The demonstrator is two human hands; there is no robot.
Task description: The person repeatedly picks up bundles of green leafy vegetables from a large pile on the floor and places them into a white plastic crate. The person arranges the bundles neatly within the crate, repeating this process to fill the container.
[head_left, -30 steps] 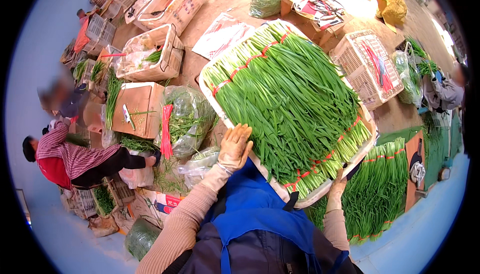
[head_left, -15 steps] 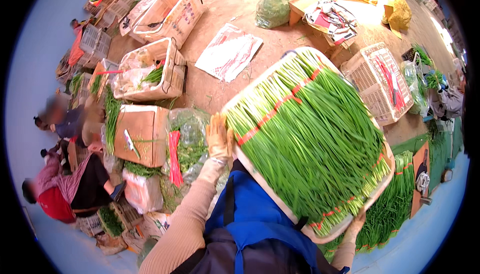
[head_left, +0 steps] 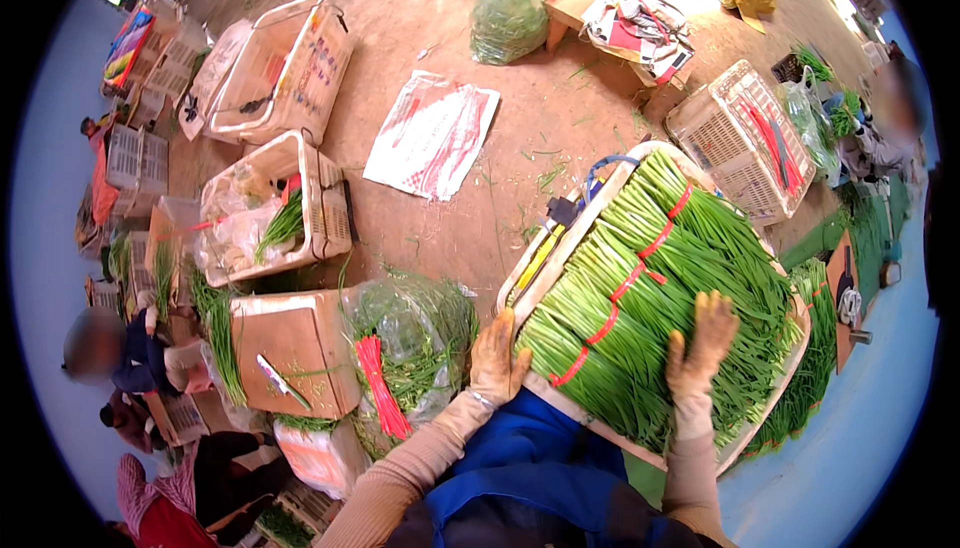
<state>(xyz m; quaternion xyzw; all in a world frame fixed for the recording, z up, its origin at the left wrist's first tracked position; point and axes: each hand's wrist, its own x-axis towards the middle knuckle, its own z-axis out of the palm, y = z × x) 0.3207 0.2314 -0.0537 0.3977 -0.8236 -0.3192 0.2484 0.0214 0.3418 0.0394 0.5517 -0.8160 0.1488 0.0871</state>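
A shallow, pale plastic crate [head_left: 585,416] in front of me is packed with bundles of green garlic chives [head_left: 625,348], tied across with red bands [head_left: 615,293]. My left hand [head_left: 500,360], in a soiled yellowish glove, holds the crate's near left corner, with fingers outside the rim and thumb toward the stems. My right hand [head_left: 702,346], in a similar glove, lies on the leaves with its fingers stretched out and grips nothing. Past the crate's far left side shows another pale rim [head_left: 522,283] with a blue handle and something yellow inside.
Left of me, a knife [head_left: 280,380] lies on a cardboard-topped box [head_left: 310,333], beside red ties [head_left: 380,388] on bagged greens. Farther off stand baskets [head_left: 335,208] and a white sack [head_left: 432,136]. At right are a crate with red ties [head_left: 735,148] and more chives [head_left: 815,348]. People work on both sides.
My right hand has left the crate's lower right corner and come onto the chives. My left hand stays at the rim. Another rim now shows past the crate's far left side.
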